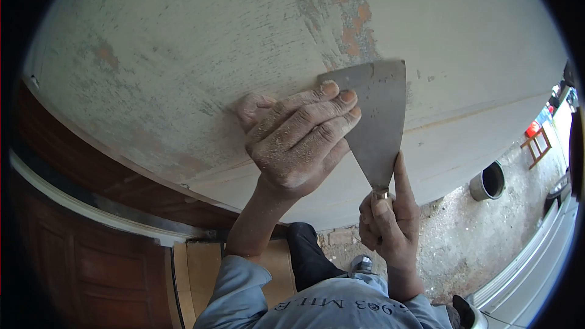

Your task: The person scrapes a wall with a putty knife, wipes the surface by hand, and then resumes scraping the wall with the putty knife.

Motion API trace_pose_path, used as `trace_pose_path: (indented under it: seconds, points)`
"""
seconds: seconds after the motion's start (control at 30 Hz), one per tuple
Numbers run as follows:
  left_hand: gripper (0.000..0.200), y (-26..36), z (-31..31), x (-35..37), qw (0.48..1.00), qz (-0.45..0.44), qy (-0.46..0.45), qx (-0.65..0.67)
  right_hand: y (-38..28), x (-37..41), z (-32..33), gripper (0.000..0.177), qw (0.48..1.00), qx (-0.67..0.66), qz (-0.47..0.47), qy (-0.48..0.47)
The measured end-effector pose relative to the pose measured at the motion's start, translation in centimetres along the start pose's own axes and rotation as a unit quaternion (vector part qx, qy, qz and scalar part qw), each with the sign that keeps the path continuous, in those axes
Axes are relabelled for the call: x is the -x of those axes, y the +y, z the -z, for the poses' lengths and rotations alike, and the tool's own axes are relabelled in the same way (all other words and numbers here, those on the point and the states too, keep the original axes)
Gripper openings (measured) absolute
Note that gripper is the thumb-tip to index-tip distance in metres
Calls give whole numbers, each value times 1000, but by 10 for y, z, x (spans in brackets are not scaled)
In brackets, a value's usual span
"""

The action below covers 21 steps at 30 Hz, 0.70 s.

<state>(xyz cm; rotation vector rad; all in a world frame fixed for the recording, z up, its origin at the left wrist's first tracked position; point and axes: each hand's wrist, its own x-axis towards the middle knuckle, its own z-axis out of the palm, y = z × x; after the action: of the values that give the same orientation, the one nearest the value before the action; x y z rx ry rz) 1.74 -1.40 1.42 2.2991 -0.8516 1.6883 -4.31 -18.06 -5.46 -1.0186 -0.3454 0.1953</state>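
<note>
My right hand [393,222] is wrapped around the handle of a broad scraper [381,122], with one finger stretched along the blade's lower end. The metal blade fans out upward and its wide edge meets a pale painted surface [201,42]. My left hand [304,131], coated in dust, presses several fingertips together on the blade's left side. Its thumb sits by the blade's lower left edge, and the outermost finger is bent against the surface. Above the blade runs a worn strip with grey and orange-brown patches [350,39]. Fine scratches cover the surface on the left.
Dark wooden panelling [91,256] with a pale curved trim stands at lower left. Far below on the right, a bucket-like container [487,181] and a small wooden frame [536,147] rest on a debris-speckled floor [469,237]. Long pale panels [524,268] lie at lower right.
</note>
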Motion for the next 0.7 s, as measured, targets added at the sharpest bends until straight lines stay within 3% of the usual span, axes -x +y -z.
trace_pose_path:
  seconds: [0.3, 0.7]
  points:
    - [10, 9, 3, 5, 999, 10, -46, -3, -1, 7, 13, 65, 1000, -9, -16, -8]
    - [9, 8, -1, 7, 1000, 3, -25, 11, -10, 11, 8, 64, 1000, 25, -18, 1]
